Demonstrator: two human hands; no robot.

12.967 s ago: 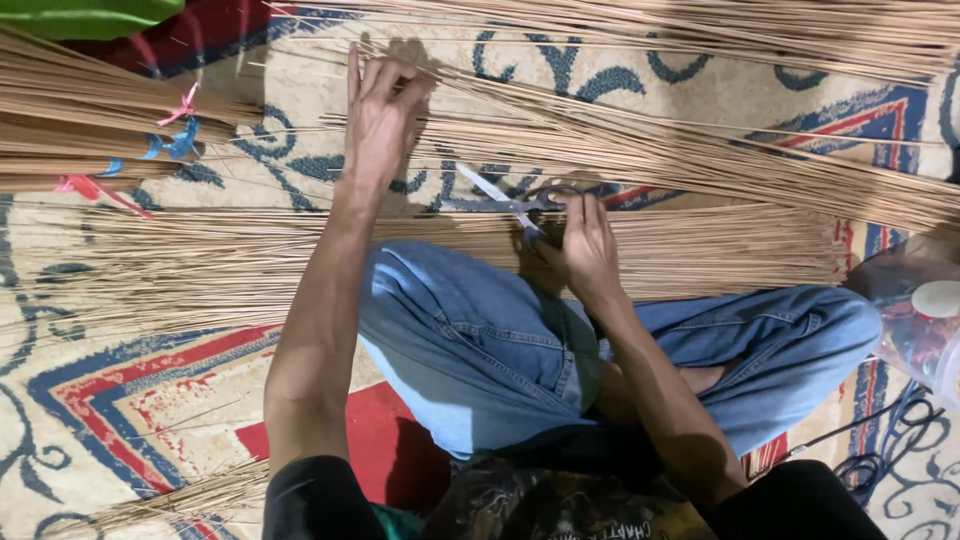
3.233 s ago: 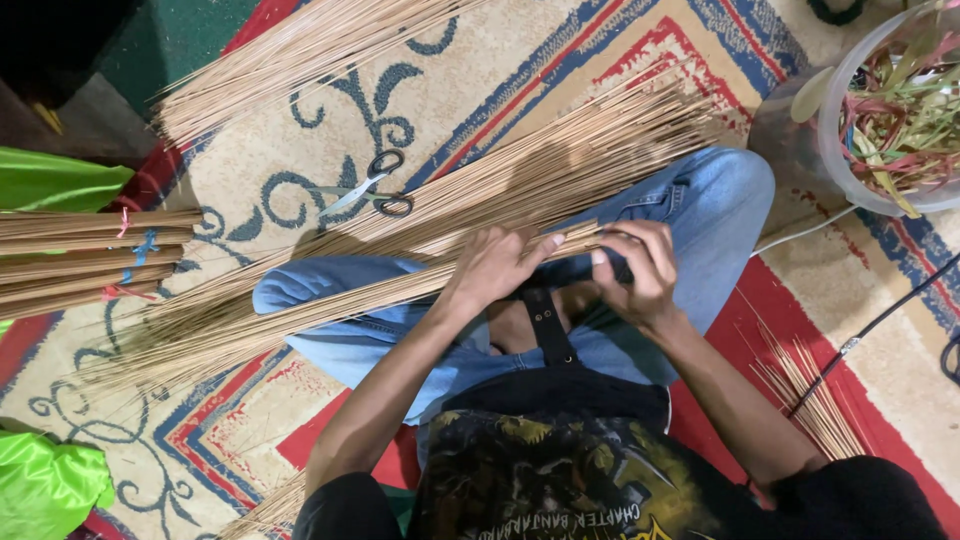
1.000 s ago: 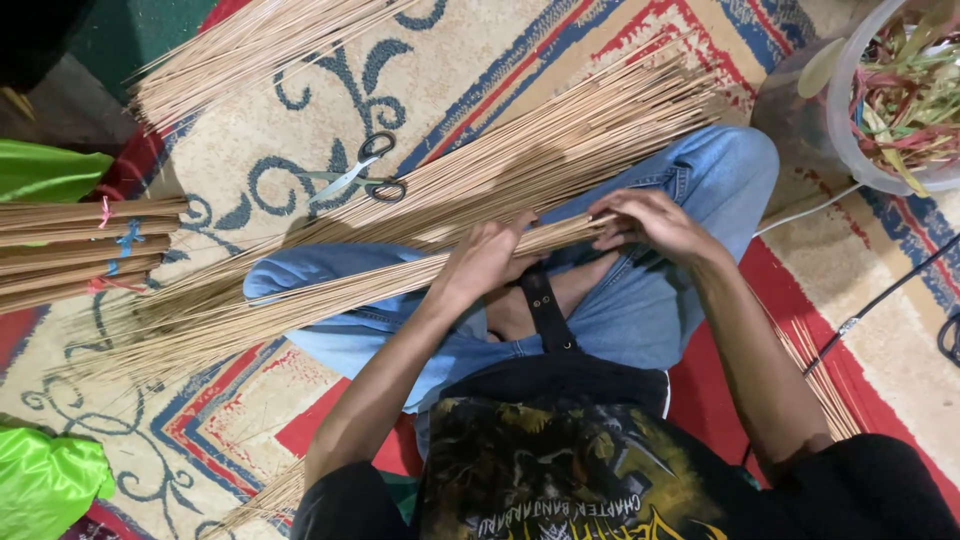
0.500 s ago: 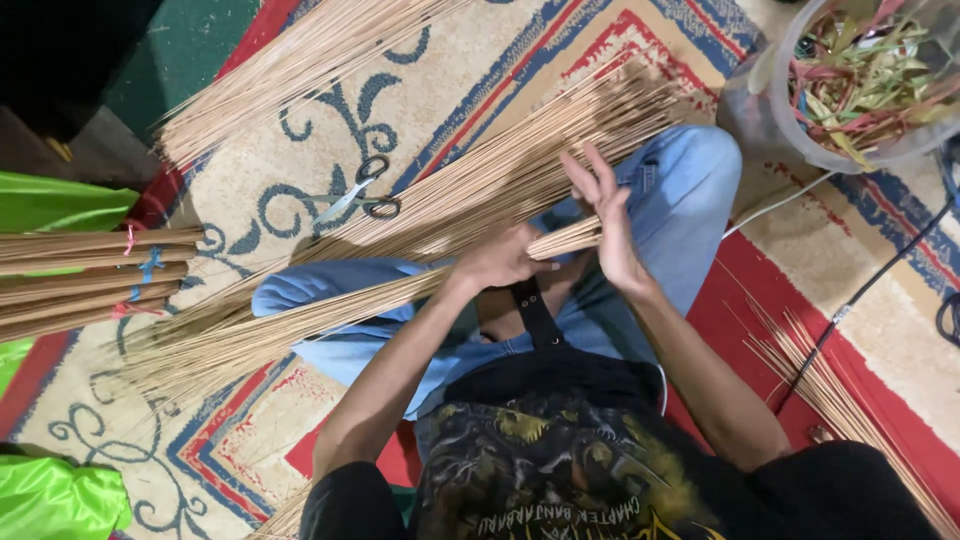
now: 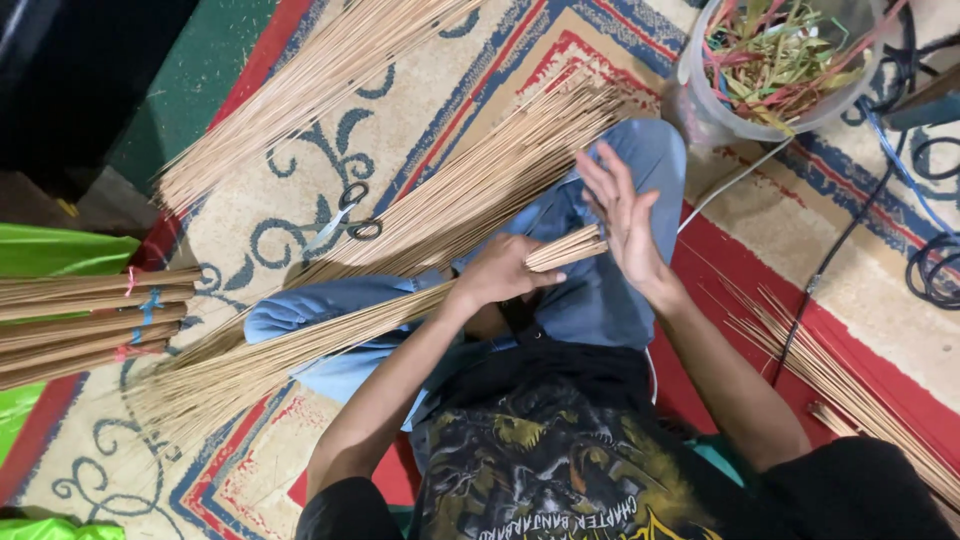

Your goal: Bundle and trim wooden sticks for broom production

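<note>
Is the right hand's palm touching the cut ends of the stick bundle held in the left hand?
Touching: the head view shows the right hand flat against the bundle ends.

Scissors (image 5: 345, 215) on patterned rug (image 5: 240, 130), tied stick bundles (image 5: 80, 325), plastic bucket (image 5: 700, 105) of scraps, cables (image 5: 930, 270)

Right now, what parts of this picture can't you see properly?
All in the head view:
- Bundle of thin sticks: the left hand covers the gripped part.
- Right hand: its palm faces away, at the bundle's cut ends.
- Tied stick bundles: cut off by the left edge.
- Plastic tub: cut off by the top edge; its scraps are too jumbled to identify.
- Scissors: blade tips blend into the carpet.
</note>
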